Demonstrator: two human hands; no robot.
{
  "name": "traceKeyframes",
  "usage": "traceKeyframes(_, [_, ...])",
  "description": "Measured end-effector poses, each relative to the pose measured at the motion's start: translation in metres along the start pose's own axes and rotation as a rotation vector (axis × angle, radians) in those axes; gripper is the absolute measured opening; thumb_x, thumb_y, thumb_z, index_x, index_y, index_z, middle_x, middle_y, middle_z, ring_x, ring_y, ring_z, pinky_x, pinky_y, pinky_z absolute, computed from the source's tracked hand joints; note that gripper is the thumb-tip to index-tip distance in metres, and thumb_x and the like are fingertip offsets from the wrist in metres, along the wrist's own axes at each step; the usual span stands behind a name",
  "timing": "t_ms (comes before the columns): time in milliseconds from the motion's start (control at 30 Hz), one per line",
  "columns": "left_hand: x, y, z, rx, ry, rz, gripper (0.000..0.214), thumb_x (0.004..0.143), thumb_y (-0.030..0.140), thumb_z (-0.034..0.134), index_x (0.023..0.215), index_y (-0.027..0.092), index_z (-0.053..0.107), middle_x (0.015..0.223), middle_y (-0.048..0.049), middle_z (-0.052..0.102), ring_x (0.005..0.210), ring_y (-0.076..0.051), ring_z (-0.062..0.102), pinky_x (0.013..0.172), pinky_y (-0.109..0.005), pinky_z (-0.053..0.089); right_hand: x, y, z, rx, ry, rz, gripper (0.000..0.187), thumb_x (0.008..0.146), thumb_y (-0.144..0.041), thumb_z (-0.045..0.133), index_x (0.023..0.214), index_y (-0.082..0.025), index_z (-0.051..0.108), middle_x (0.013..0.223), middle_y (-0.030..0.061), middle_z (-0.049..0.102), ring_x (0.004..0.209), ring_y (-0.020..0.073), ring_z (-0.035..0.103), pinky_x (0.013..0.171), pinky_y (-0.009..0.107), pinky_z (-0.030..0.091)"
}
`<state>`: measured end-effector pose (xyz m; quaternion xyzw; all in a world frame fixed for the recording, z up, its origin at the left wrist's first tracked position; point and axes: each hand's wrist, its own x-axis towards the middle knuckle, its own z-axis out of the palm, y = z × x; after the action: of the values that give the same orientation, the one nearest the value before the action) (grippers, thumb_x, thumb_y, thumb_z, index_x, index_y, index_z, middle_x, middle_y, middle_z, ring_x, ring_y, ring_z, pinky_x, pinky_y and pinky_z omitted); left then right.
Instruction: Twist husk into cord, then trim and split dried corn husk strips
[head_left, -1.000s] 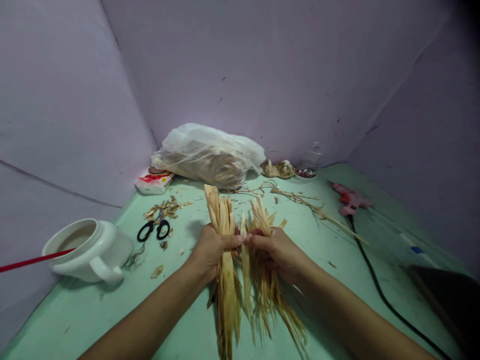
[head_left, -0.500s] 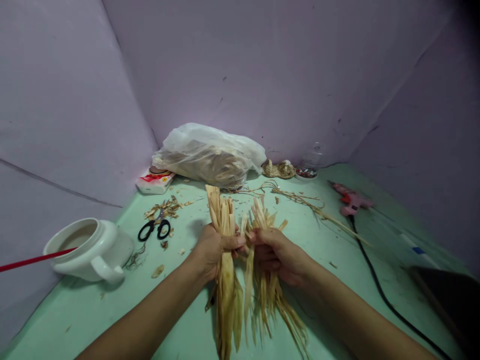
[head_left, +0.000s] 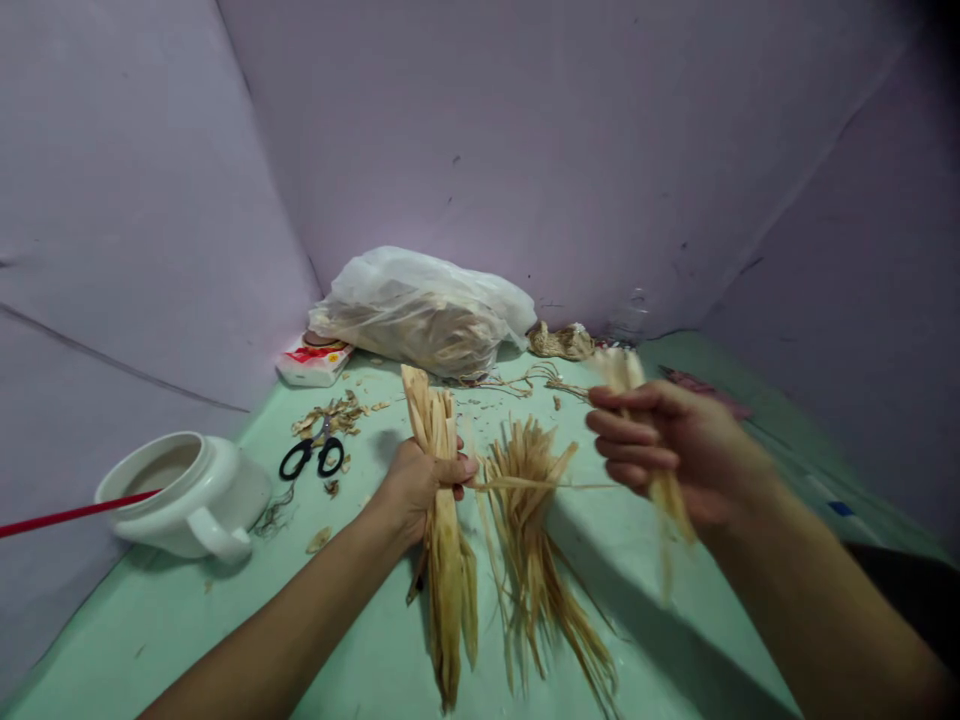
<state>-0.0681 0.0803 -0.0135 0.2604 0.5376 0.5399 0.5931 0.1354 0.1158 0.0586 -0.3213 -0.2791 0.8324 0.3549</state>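
My left hand (head_left: 420, 490) is closed around an upright bundle of dried corn husks (head_left: 448, 600), its thumb pressed across the front. Raised to the right, my right hand (head_left: 675, 440) has its fingers curled around a piece of dried husk (head_left: 622, 368), which sticks out above and below the fist. A thin husk strip (head_left: 517, 484) runs sideways from my left fingertips towards the right hand; whether it reaches that hand I cannot tell. Between the hands, a fanned pile of shredded husk strips (head_left: 534, 550) lies on the green tabletop.
Black-handled scissors (head_left: 313, 455) lie near husk scraps on the left, beside a white pot (head_left: 187, 495) with a red stick. A plastic bag (head_left: 424, 310) of husks sits against the wall. Partly behind my right hand is a pink glue gun (head_left: 712, 392).
My right hand has moved up and right, away from my left, carrying a husk piece. The shredded strips it was over now lie uncovered. My left hand keeps its bundle.
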Motion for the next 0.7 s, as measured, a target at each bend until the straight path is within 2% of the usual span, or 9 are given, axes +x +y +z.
traceKeyframes(67, [0.001, 0.0, -0.001, -0.001, -0.003, -0.006, 0.034, 0.042, 0.008, 0.07, 0.068, 0.013, 0.049, 0.045, 0.004, 0.053, 0.039, -0.008, 0.048, 0.035, -0.017, 0.035, -0.014, -0.017, -0.004, 0.031, -0.017, -0.07, 0.012, 0.068, -0.014, 0.044, 0.057, -0.018, 0.042, 0.041, -0.0081, 0.024, 0.032, 0.0016, 0.009, 0.027, 0.012, 0.017])
traceKeyframes(133, [0.002, 0.0, -0.001, 0.006, -0.012, -0.005, 0.033, 0.043, 0.007, 0.07, 0.068, 0.013, 0.049, 0.045, 0.0036, 0.053, 0.039, -0.009, 0.049, 0.035, -0.017, 0.034, -0.028, -0.03, -0.009, 0.054, -0.016, -0.16, 0.013, 0.068, -0.012, 0.043, 0.057, -0.019, 0.041, 0.043, -0.0079, 0.022, 0.034, 0.0019, 0.008, 0.027, 0.011, 0.01])
traceKeyframes(233, [0.001, 0.0, -0.001, 0.009, -0.015, 0.002, 0.032, 0.043, 0.007, 0.07, 0.067, 0.013, 0.05, 0.045, 0.0037, 0.053, 0.039, -0.008, 0.049, 0.036, -0.017, 0.034, -0.042, -0.042, -0.016, 0.048, 0.007, -0.302, 0.009, 0.066, -0.012, 0.045, 0.062, -0.019, 0.043, 0.046, -0.0078, 0.022, 0.036, 0.0022, 0.011, 0.029, 0.011, 0.011])
traceKeyframes(300, [-0.001, 0.001, 0.001, 0.01, -0.024, 0.004, 0.031, 0.043, 0.007, 0.07, 0.067, 0.013, 0.05, 0.045, 0.0037, 0.053, 0.039, -0.008, 0.049, 0.036, -0.018, 0.034, -0.041, -0.04, -0.015, -0.004, 0.058, -0.366, 0.005, 0.066, -0.016, 0.049, 0.069, -0.02, 0.048, 0.048, -0.0082, 0.02, 0.037, 0.0026, 0.011, 0.029, 0.013, 0.011])
traceKeyframes(400, [-0.005, 0.003, 0.004, 0.02, -0.036, 0.02, 0.03, 0.043, 0.008, 0.071, 0.065, 0.013, 0.051, 0.046, 0.0035, 0.053, 0.04, -0.008, 0.049, 0.037, -0.018, 0.034, -0.022, -0.015, -0.004, -0.147, 0.177, -0.287, 0.008, 0.065, -0.023, 0.057, 0.068, -0.02, 0.05, 0.047, -0.0098, 0.014, 0.037, 0.0023, 0.006, 0.03, 0.015, 0.005])
traceKeyframes(467, [-0.007, 0.004, 0.005, 0.027, -0.032, 0.039, 0.03, 0.043, 0.009, 0.071, 0.065, 0.013, 0.052, 0.047, 0.0034, 0.053, 0.04, -0.008, 0.049, 0.037, -0.018, 0.034, -0.003, 0.014, 0.006, -0.259, 0.212, -0.093, 0.024, 0.06, -0.021, 0.064, 0.058, -0.02, 0.041, 0.044, -0.0111, 0.015, 0.036, 0.0011, 0.007, 0.032, 0.016, 0.004])
traceKeyframes(533, [-0.01, 0.004, 0.006, 0.028, -0.033, 0.042, 0.029, 0.043, 0.011, 0.072, 0.064, 0.013, 0.052, 0.046, 0.0036, 0.052, 0.039, -0.008, 0.048, 0.037, -0.019, 0.034, 0.015, 0.044, 0.014, -0.397, 0.205, 0.043, 0.026, 0.058, -0.024, 0.068, 0.06, -0.019, 0.043, 0.041, -0.0115, 0.021, 0.035, 0.0008, 0.011, 0.032, 0.016, 0.004])
traceKeyframes(633, [-0.011, 0.002, 0.007, 0.013, -0.057, 0.027, 0.028, 0.042, 0.011, 0.072, 0.063, 0.012, 0.053, 0.046, 0.0027, 0.054, 0.039, -0.009, 0.048, 0.039, -0.02, 0.035, 0.03, 0.077, 0.017, -0.514, 0.182, 0.113, 0.025, 0.058, -0.031, 0.069, 0.064, -0.016, 0.05, 0.039, -0.0103, 0.028, 0.033, 0.0013, 0.016, 0.032, 0.018, 0.006])
traceKeyframes(700, [-0.011, 0.0, 0.006, 0.008, -0.095, 0.03, 0.025, 0.044, 0.011, 0.071, 0.062, 0.011, 0.053, 0.048, 0.0013, 0.055, 0.041, -0.009, 0.049, 0.041, -0.021, 0.037, 0.032, 0.086, 0.016, -0.537, 0.166, 0.106, 0.024, 0.059, -0.032, 0.068, 0.064, -0.015, 0.052, 0.039, -0.0098, 0.029, 0.034, 0.0015, 0.017, 0.032, 0.019, 0.006])
